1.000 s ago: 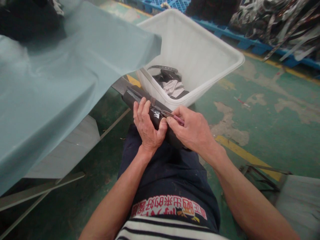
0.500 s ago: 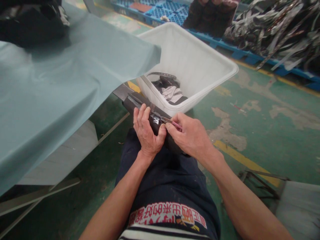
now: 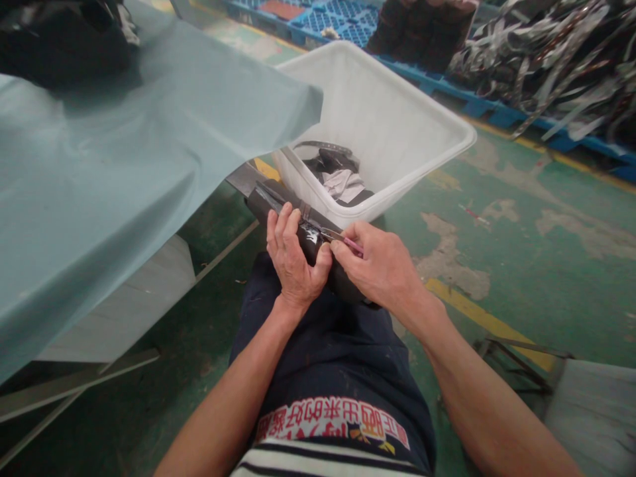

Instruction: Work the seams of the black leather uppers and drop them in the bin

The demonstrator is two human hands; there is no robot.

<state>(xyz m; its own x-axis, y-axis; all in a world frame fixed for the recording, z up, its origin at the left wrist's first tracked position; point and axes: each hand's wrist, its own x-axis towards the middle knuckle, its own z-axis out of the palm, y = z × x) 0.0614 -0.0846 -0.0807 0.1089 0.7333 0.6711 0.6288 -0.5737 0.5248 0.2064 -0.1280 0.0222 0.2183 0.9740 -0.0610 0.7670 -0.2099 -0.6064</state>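
Observation:
A dark, glossy leather piece with a strap and a small buckle lies across my knee. My left hand is wrapped around it from below, fingers curled over its top. My right hand pinches a thin tool with a pink handle; its metal tip touches the leather beside my left thumb. Both hands meet over my dark-trousered lap.
A white plastic tub just beyond my knee holds dark scraps and a pale piece. A table under grey-blue cloth overhangs at left. Blue pallets with heaped straps line the back. A metal frame lies at right.
The view shifted slightly, tilting up. My hands stay in the same grip on the leather piece and the tool, with only tiny movement of the tool tip.

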